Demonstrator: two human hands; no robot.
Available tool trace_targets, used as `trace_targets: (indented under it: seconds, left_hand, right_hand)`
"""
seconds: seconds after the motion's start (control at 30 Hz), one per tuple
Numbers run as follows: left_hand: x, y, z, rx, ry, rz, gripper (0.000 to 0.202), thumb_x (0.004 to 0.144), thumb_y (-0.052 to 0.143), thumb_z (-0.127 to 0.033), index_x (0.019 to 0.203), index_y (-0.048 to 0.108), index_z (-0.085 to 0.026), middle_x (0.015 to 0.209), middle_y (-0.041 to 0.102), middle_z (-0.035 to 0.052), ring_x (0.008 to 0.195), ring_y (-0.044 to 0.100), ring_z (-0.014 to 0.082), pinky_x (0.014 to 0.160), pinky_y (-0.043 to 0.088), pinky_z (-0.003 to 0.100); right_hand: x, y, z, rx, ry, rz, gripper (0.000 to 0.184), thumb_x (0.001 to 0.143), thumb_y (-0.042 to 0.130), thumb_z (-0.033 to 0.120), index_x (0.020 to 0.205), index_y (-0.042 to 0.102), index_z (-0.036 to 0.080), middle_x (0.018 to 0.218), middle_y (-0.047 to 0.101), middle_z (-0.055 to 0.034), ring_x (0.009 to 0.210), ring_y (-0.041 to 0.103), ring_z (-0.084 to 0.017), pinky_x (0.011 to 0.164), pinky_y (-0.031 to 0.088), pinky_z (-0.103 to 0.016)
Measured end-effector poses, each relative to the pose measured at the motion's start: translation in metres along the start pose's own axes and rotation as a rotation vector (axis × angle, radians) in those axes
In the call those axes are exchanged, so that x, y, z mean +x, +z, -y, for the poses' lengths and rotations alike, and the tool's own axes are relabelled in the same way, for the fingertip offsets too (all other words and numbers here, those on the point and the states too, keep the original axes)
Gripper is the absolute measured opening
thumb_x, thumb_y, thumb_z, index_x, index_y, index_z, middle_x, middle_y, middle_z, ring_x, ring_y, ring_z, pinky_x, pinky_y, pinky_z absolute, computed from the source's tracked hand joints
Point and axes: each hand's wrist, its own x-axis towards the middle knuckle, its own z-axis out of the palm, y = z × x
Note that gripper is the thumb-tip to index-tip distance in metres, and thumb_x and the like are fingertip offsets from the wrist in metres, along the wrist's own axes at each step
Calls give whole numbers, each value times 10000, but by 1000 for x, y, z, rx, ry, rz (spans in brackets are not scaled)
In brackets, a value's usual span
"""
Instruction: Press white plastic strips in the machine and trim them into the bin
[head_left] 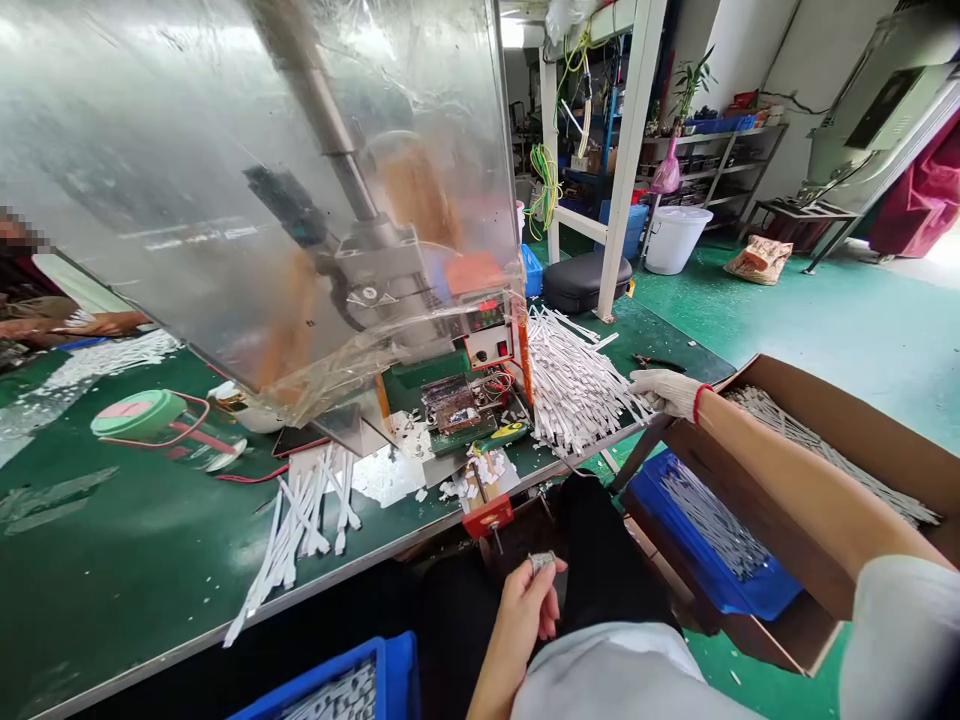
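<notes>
Our left hand [525, 612] pinches a small metal piece [541, 562] between thumb and fingers, just off the bench [127, 560] edge. Our gloved right hand [667, 393] reaches over a box [817, 420] to a pile of white strips [574, 385] on the bench – its fingers [643, 380] touch them, though we cannot tell if they grip.

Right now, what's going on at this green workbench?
A person's gloved right hand, white with a red cuff, is at the edge of a heap of flat white strips on the green workbench. Their bare left hand holds a small silvery bundle below the bench edge. A blue plastic crate of strips and an open cardboard box stand to the right.
</notes>
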Motion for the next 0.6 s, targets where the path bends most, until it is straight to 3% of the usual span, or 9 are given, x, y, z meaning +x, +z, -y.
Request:
trace_targets:
  seconds: [0.1, 0.27, 0.43, 0.53, 0.6]
  left_hand:
    - [9, 11, -10, -29, 4, 61, 597, 788, 606, -670, 1006, 669, -118, 549, 519, -48, 417, 444, 64, 416, 275, 189]
    - [22, 27, -29, -40, 23, 115, 613, 778, 619, -664, 1019, 652, -101, 555, 545, -39, 403, 471, 68, 405, 305, 186]
    - [44, 53, -64, -98, 149, 128, 656, 805, 619, -636, 1201, 565, -116, 823, 698, 67, 602, 668, 148, 516, 491, 229]
    - [57, 66, -87, -132, 252, 90, 572, 810, 633, -610, 1089, 580, -113, 915, 721, 119, 683, 709, 187, 595, 550, 276]
    - [59, 69, -98, -126, 302, 41, 513, 818, 629, -601, 984, 599, -116, 880, 726, 120, 677, 714, 197, 608, 561, 289]
  right_hand:
    - [2, -3, 5, 114, 49, 23, 538, 732, 707, 77, 1249, 563, 120, 531, 402, 96, 408, 292, -46, 366, 200, -147]
    - [-14, 11, 20, 365, 54, 117, 554, 649, 745, 33, 1178, 609, 123, 546, 426, 84, 396, 294, -30, 336, 194, -131]
    - [-75, 64, 9, 459, -123, 277, 581, 669, 760, 197, 1224, 595, 149, 671, 562, 25, 442, 431, -65, 383, 339, -177]
    - [-104, 97, 1, 413, -239, 247, 601, 682, 758, 282, 1243, 580, 157, 658, 554, 36, 457, 450, -76, 404, 342, -184]
    - [-114, 110, -1, 387, -302, 245, 512, 690, 757, 309, 1156, 608, 159, 648, 552, 37, 466, 453, -77, 414, 347, -184]
